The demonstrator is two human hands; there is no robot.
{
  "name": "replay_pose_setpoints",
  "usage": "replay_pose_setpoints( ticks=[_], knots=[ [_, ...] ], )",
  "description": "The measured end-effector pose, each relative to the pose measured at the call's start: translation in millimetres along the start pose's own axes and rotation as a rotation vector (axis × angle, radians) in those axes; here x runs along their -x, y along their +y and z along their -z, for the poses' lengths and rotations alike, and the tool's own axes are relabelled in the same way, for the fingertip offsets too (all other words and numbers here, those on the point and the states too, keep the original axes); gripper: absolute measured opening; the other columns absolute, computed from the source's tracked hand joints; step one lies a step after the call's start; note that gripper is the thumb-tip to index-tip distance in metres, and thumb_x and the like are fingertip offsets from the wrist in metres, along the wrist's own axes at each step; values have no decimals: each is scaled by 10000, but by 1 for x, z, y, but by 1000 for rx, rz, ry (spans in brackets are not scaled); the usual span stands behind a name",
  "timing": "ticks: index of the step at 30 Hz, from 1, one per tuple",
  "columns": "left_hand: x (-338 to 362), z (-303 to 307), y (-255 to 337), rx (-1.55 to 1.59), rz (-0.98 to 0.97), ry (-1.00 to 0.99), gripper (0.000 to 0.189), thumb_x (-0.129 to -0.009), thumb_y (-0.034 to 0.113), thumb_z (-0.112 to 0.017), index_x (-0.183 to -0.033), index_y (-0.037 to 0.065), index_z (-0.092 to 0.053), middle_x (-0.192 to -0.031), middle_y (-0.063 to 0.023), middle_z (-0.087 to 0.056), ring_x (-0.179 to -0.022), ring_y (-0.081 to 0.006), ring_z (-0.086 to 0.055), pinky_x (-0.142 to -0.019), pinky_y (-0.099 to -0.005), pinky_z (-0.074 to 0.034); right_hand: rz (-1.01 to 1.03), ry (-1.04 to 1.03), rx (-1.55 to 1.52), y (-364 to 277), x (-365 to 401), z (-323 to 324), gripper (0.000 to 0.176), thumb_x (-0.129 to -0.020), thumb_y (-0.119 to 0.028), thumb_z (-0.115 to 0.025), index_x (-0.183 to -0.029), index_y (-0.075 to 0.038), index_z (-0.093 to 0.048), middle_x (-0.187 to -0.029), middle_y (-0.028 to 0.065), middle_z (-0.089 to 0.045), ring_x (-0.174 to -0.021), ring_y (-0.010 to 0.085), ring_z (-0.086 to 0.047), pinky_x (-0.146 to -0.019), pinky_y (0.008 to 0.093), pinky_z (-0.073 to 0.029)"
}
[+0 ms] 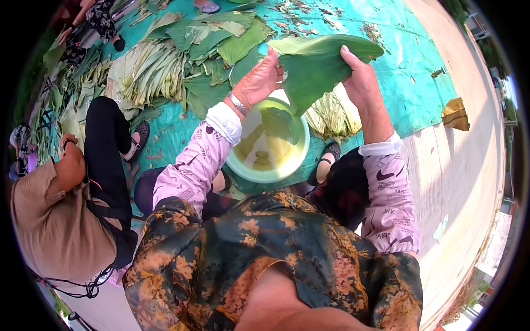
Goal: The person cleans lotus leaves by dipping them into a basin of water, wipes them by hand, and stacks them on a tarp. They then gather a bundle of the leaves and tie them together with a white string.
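A large green leaf (317,69) is stretched between my two hands above a basin. My left hand (256,83) grips its left end, with the thumb up along the edge. My right hand (361,80) holds the right part, its thumb on the leaf and the other fingers mostly hidden behind it. Below stands a pale green basin (266,177) with yellowish liquid in it. The leaf's lower tip hangs over the basin's far rim. Beside the basin on the right lies a fanned bundle of pale stalks (333,117).
A big heap of green leaves (210,41) and bundled stalks (154,77) lies at the left on a turquoise tarp (397,60). Another person (61,220) sits close at my left. A brown wrapper (456,114) lies at the tarp's right edge. Dry scraps litter the far side.
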State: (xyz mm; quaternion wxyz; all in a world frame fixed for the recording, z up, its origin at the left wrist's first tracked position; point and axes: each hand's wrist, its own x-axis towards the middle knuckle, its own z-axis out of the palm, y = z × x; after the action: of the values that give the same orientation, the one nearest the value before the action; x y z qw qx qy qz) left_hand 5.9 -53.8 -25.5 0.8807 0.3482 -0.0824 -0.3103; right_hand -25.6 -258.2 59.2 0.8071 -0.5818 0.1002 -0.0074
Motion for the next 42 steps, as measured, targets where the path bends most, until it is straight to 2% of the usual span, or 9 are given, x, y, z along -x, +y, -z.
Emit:
replay_pose_setpoints(
  ticks=[3, 6, 10, 19, 28, 30, 34, 36, 42],
  knots=[
    [6, -18, 8, 212, -147, -86, 547, -826, 450, -577, -1145, 16, -481, -1109, -110, -548, -1027, -180, -518, -885, -395, -423, -7, -64, 118, 0, -2, 1, 272, -864, -169, -560, -1085, -12, -535, -1031, 64, -591, -923, 161, -574, -796, 307, -473],
    [7, -9, 8, -19, -86, 67, 330, -812, 204, -649, -1042, -13, -553, -1015, -104, -597, -918, -176, -585, -799, -338, -485, -10, -138, 228, 3, -1, 3, 285, -855, -172, -573, -1086, -9, -539, -1035, 65, -588, -920, 154, -569, -789, 298, -471],
    [3, -2, -7, -108, -320, 272, 211, -770, -38, -618, -977, -42, -574, -919, -102, -617, -821, -189, -614, -761, -313, -516, 25, -146, 202, 5, -2, 0, 330, -820, -178, -604, -1087, 0, -527, -988, 60, -596, -914, 147, -539, -829, 287, -421],
    [6, 20, -20, 15, -418, 458, 132, -762, -1, -633, -872, 6, -560, -820, -89, -621, -690, -159, -606, -588, -274, -497, 75, -108, 190, 3, -6, -2, 282, -829, -119, -595, -1084, -10, -541, -1037, 66, -586, -937, 155, -554, -806, 288, -447],
    [26, 45, 4, 306, -135, 111, 457, -843, 328, -590, -1180, 55, -444, -1139, -88, -534, -1019, -228, -519, -898, -407, -409, 39, -261, 218, -13, 13, -3, 321, -824, -130, -592, -1113, -1, -539, -1000, 69, -605, -888, 155, -570, -805, 292, -449],
    [18, 46, -13, 385, -77, 110, 462, -842, 293, -596, -1219, 76, -439, -1245, -106, -488, -1145, -267, -460, -973, -434, -358, 26, -318, 283, -10, 16, 1, 300, -827, -134, -597, -1093, -3, -556, -974, 61, -614, -881, 142, -563, -804, 286, -446],
    [11, 53, -26, 349, -116, 268, 292, -846, 119, -580, -1115, 18, -528, -1130, -115, -568, -1048, -278, -533, -914, -432, -441, 35, -337, 281, 0, 10, 6, 279, -823, -125, -584, -1078, -11, -577, -974, 41, -611, -865, 128, -555, -801, 279, -440],
    [17, 57, -20, 235, -162, 389, 299, -827, 113, -607, -1106, 32, -537, -1101, -101, -574, -986, -247, -556, -842, -405, -477, 36, -255, 244, 4, 5, 8, 259, -835, -169, -562, -1060, -43, -588, -913, 33, -619, -778, 115, -577, -651, 278, -487],
    [22, 62, -11, 63, -232, 460, 227, -817, 114, -625, -1019, 26, -573, -1018, -76, -597, -894, -211, -582, -775, -360, -492, 120, -205, 225, 5, -4, 15, 204, -818, -165, -590, -997, -68, -594, -841, -1, -606, -719, 81, -557, -623, 250, -461]
  ],
)
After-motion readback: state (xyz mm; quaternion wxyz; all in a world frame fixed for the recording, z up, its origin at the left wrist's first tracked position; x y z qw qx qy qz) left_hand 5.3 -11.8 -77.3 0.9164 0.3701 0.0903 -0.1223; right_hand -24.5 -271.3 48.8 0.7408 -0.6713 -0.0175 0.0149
